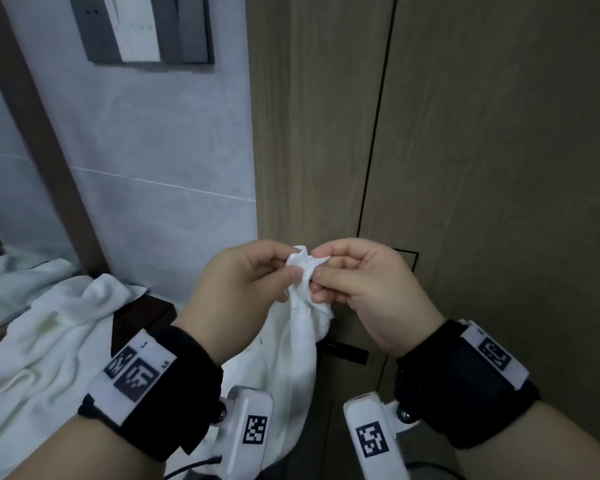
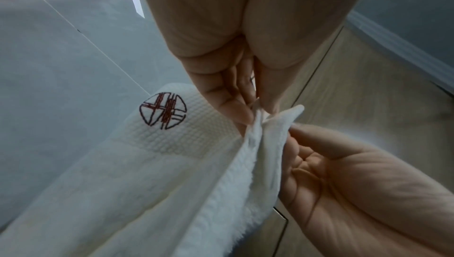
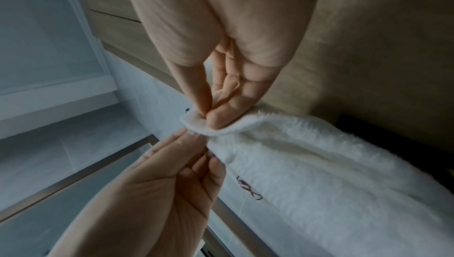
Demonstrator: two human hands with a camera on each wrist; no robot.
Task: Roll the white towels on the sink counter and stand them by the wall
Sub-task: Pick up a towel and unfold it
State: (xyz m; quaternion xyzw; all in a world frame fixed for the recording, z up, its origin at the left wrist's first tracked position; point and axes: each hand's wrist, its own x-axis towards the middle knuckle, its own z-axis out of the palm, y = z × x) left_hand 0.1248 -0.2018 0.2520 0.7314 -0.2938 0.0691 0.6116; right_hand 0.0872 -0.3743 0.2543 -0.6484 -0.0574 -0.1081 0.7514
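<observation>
Behind held towel (image 1: 302,327): wooden panel (image 1: 465,150) close, blocks.
Left of it: second towel (image 1: 45,341) heaped.

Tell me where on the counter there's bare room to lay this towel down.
Little shows. One bare patch: the dark counter between the heaped towel and the left hand. Left of it the heap covers everything. The right hand and held towel hide the rest.

Hanging towel (image 1: 291,358) bottom hidden behind wrist cameras

white towel (image 1: 300,344) hanging unrolled, corner pinched
</observation>
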